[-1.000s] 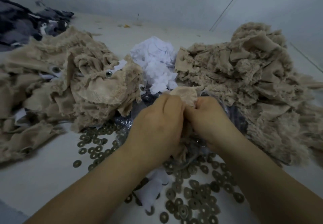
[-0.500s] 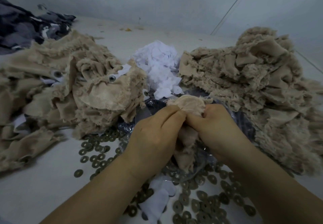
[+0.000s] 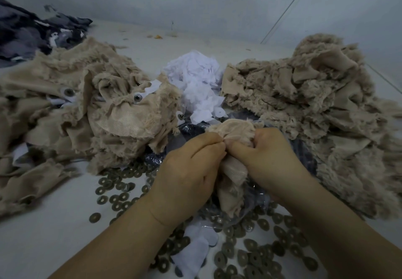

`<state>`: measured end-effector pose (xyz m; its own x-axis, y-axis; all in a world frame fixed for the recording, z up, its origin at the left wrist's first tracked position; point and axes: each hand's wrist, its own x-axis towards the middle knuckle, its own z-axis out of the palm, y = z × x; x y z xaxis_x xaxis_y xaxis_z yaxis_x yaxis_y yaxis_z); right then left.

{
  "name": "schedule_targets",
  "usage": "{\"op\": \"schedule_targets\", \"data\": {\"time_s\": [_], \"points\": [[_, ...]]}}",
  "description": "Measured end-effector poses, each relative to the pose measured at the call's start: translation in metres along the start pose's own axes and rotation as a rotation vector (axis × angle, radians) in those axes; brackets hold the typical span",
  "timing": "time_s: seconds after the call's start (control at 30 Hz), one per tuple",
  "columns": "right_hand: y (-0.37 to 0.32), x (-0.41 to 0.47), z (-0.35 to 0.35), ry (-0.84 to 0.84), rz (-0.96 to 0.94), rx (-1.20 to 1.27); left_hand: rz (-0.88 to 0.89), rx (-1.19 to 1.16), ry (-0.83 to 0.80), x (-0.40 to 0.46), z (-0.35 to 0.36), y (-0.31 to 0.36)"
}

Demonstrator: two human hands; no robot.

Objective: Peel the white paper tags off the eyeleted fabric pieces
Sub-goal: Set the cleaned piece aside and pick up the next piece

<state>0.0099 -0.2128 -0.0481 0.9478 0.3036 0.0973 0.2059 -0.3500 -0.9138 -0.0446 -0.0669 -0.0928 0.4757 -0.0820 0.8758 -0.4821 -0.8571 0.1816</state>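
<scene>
Both hands grip one beige fabric piece [image 3: 233, 130] just below the frame's centre: the left hand [image 3: 189, 170] pinches its edge, and the right hand [image 3: 269, 157] bunches it in curled fingers. No tag shows on it. The peel would probably go best slowly, with the cloth held taut beside the eyelet. Fuzzy, frayed fabric heaps sit at nine o'clock [image 3: 91, 109] and three o'clock [image 3: 309, 104], crumpled white paper [image 3: 195, 83] at twelve, and flat metal rings [image 3: 250, 254] on the tabletop [image 3: 43, 235] at six.
</scene>
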Motion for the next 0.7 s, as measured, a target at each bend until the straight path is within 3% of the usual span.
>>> {"op": "schedule_targets", "data": {"time_s": [0.3,0.47,0.7], "points": [[0.002,0.001,0.002,0.021,-0.128,-0.222,-0.465,-0.372,0.014,0.011,-0.008,0.004],[0.002,0.001,0.002,0.012,-0.07,-0.186,-0.458,-0.394,-0.02,0.012,-0.007,0.001],[0.011,-0.001,0.009,-0.063,0.119,0.219,-0.483,-0.45,-0.032,0.013,-0.005,0.0]]}}
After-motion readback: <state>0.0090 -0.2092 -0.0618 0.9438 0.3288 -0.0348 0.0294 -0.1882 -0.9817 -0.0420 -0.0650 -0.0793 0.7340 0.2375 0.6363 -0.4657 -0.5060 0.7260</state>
